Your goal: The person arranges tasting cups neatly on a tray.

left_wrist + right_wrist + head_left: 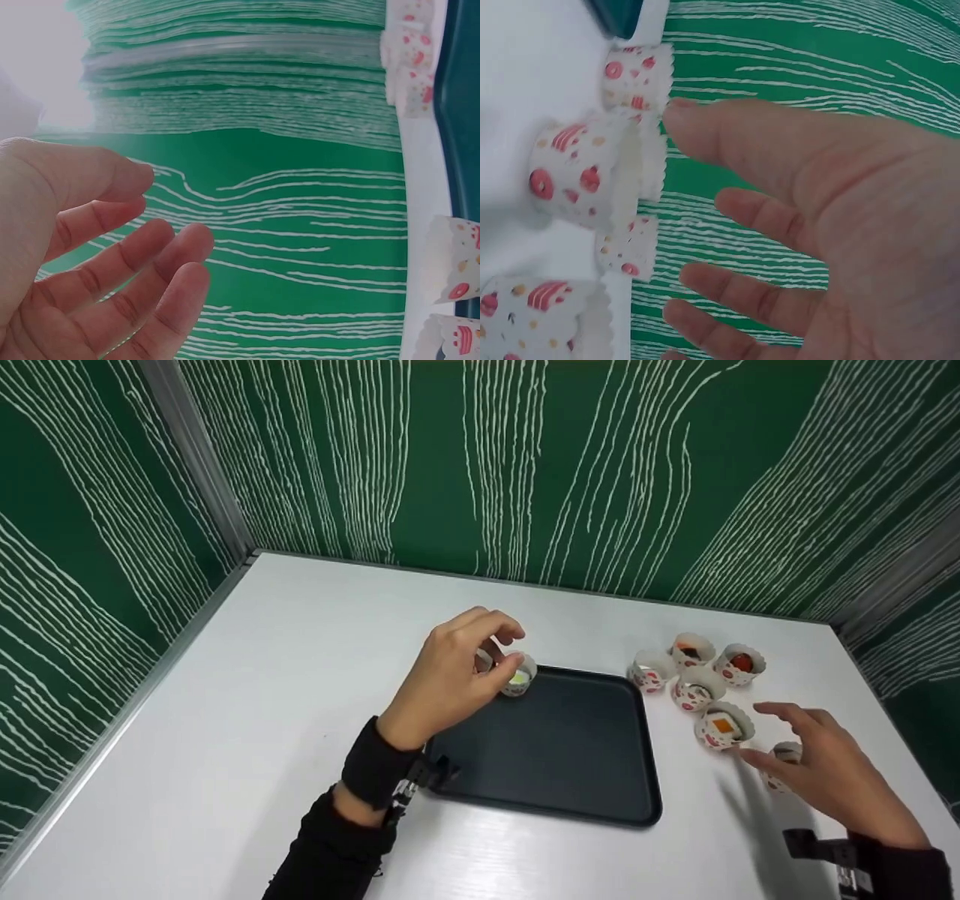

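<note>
A black sleeve (330,847) and a black band (379,765) lead up to the left hand (454,675), which is over the tray's 10 o'clock corner. Its fingers (169,244) are released: thumb and fingertips stand apart with nothing between them. Just beyond its fingers, towards 1 o'clock, are two patterned paper cups side by side: a left cup (455,337), mostly hidden by the hand in the head view, and a green-filled cup (519,678), showing something pale green inside, at the tray's 11 o'clock edge. The dark tray (570,750) lies flat on the white counter (285,675), its middle and right bare.

Six more patterned cups stand on the counter, from 2 to 3 o'clock of the tray. Leftmost is a pink-filled cup (651,671); at its 2 o'clock is an orange-and-dark cup (693,651), and at its 4 o'clock a dark-and-white cup (697,690). Next, at about 5 o'clock of that one, comes an orange-square cup (724,727), then, higher, a red-filled cup (741,665).

A last cup (776,784) is partly covered by the right hand (832,765), at the tray's 3 o'clock. That hand's fingers (750,296) are released too, spread and holding nothing, with the thumb tip near the orange-square cup. The green wall (435,457) with white lines rises at 12 o'clock.
</note>
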Action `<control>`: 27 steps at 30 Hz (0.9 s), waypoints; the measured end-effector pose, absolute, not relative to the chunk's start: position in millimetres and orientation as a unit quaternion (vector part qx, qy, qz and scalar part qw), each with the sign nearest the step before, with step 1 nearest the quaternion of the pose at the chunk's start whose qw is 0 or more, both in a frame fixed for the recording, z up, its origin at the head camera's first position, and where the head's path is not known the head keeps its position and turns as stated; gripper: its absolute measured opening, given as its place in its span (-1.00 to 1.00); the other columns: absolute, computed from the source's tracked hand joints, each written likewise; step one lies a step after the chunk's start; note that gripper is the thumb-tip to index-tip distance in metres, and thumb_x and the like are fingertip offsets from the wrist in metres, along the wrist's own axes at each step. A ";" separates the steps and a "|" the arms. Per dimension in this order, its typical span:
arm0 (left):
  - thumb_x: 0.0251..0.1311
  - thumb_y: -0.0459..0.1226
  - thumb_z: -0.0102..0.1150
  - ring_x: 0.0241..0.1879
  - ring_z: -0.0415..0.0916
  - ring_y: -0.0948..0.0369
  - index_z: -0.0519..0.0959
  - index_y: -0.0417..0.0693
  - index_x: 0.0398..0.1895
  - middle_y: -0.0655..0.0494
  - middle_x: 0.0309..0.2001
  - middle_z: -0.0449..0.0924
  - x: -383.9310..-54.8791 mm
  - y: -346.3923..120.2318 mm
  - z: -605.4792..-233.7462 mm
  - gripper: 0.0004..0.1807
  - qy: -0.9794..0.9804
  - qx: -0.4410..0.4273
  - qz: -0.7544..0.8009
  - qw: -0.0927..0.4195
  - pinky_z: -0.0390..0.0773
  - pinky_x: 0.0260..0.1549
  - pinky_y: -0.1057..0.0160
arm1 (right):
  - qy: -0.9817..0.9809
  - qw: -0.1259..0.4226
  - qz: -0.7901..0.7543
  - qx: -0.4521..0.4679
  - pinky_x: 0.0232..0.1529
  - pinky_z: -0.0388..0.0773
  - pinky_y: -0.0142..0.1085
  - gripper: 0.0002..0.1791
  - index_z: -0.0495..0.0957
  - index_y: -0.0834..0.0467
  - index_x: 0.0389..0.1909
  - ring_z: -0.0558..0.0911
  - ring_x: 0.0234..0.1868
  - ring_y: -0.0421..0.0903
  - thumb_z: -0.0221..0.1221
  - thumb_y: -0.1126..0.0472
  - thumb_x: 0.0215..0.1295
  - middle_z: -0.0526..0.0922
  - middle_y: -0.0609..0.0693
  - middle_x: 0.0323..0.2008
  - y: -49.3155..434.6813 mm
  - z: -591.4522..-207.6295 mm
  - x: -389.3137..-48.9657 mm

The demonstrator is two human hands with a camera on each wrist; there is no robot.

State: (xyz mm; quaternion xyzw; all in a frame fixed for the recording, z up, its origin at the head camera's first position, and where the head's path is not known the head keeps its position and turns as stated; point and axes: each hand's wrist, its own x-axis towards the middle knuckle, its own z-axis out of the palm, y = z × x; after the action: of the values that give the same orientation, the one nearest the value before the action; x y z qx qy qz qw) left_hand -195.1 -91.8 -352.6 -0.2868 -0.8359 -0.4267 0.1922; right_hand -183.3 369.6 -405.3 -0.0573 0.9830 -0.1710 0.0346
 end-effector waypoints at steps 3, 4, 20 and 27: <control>0.39 -0.34 0.35 -0.25 0.77 0.19 0.70 -0.15 -0.03 -0.02 -0.13 0.71 -194.5 -90.9 -352.8 -0.85 -0.838 -0.289 -0.422 0.189 0.78 -0.22 0.24 | 0.984 0.052 -0.164 -0.042 -0.12 0.54 0.30 -0.04 0.25 0.40 0.52 0.51 -0.02 0.41 0.38 -0.17 0.42 0.27 0.70 0.28 378.1 -410.0 -185.3; 0.39 -0.34 0.35 -0.25 0.77 0.19 0.70 -0.15 -0.03 -0.02 -0.12 0.71 -194.3 -90.5 -353.0 -0.85 -0.838 -0.290 -0.421 0.188 0.78 -0.21 0.23 | 0.984 0.060 -0.164 -0.036 -0.10 0.53 0.33 -0.02 0.23 0.40 0.52 0.49 0.02 0.45 0.38 -0.19 0.41 0.25 0.72 0.28 381.4 -411.7 -186.1; 0.39 -0.33 0.36 -0.24 0.77 0.21 0.71 -0.14 -0.04 0.00 -0.12 0.71 -193.5 -90.6 -352.7 -0.85 -0.842 -0.288 -0.417 0.186 0.76 -0.20 0.29 | 0.978 0.134 -0.159 -0.013 -0.03 0.54 0.39 -0.06 0.26 0.44 0.45 0.36 0.16 0.58 0.42 -0.13 0.37 0.27 0.74 0.20 404.7 -422.2 -195.7; 0.39 -0.34 0.35 -0.25 0.77 0.20 0.70 -0.16 -0.04 -0.01 -0.12 0.71 -193.8 -89.7 -352.5 -0.85 -0.841 -0.292 -0.417 0.181 0.78 -0.20 0.23 | 0.975 0.161 -0.151 0.004 -0.06 0.58 0.29 -0.08 0.25 0.49 0.40 0.41 0.12 0.53 0.42 -0.07 0.37 0.35 0.70 0.16 409.3 -425.1 -200.7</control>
State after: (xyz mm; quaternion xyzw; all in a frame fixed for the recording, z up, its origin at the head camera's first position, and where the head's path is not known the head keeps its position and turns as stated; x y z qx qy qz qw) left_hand -193.8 -89.7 -352.5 -0.2917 -0.8414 -0.4174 0.1811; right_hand -200.7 409.3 -425.1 0.0035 0.9753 -0.1513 0.1612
